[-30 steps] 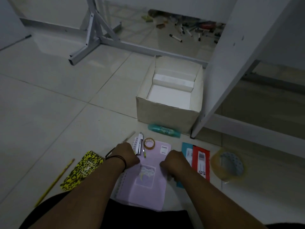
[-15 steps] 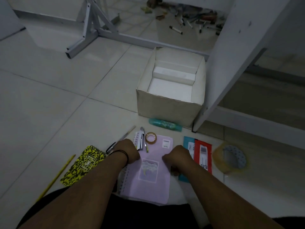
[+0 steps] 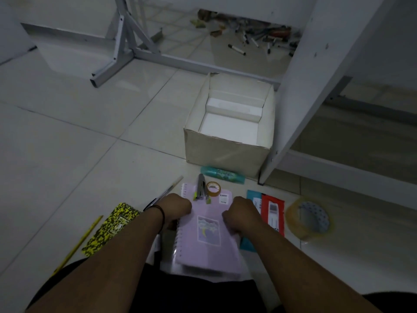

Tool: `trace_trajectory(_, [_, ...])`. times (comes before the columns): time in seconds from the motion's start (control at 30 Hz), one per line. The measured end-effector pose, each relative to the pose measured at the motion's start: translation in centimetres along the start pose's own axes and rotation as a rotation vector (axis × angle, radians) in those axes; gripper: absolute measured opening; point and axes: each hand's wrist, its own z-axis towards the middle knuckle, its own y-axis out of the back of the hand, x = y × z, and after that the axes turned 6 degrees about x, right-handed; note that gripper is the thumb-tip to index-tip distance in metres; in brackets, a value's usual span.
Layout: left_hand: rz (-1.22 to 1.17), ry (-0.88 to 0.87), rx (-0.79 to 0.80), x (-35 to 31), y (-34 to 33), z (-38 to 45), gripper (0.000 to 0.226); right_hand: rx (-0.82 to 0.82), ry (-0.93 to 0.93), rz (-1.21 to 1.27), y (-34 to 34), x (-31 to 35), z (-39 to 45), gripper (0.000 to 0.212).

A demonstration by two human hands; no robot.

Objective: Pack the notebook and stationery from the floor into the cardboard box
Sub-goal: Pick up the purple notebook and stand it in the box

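Observation:
A pink spiral notebook (image 3: 208,245) lies on the floor tiles in front of me, its near end raised off the floor. My left hand (image 3: 177,207) grips its left edge and my right hand (image 3: 240,213) grips its right edge, both with curled fingers. A stapler (image 3: 200,187) and a small tape roll (image 3: 213,189) ride on the notebook's far end. The open cardboard box (image 3: 225,154) stands just beyond, with nothing visible inside. A teal tube (image 3: 222,175) lies against the box's front wall.
A yellow-black pouch (image 3: 111,228), a yellow pencil (image 3: 77,245) and a pen (image 3: 167,193) lie to the left. Red (image 3: 274,213) and teal (image 3: 252,197) packets and a large clear tape roll (image 3: 309,218) lie to the right. A slanted white panel (image 3: 316,86) stands beside the box.
Both hands have kept their hold on the notebook's edges and its near end has lifted off the floor. The stapler and small tape roll still sit on its far end.

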Motion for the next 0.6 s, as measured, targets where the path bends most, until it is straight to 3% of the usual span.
trace_trajectory(0.1, [-0.180, -0.010, 0.064, -0.1, 0.0, -1.2, 0.019, 0.009, 0.008, -0.043, 1.0, 0.6, -1.3, 0.015])
trace_trajectory(0.2, [-0.333, -0.058, 0.079, -0.7, 0.7, -2.6, 0.016, 0.131, -0.038, 0.009, 2.1, 1.1, -2.9, 0.024])
trace_trajectory(0.4, [-0.401, -0.130, 0.051, -1.4, 2.2, -7.3, 0.012, 0.383, -0.020, 0.403, 4.2, 1.6, -8.0, 0.024])
trace_trajectory(0.6, [-0.523, -0.269, 0.131, -5.3, 3.3, -14.2, 0.024, 0.348, 0.146, 0.909, 6.7, 1.7, -12.2, 0.020])
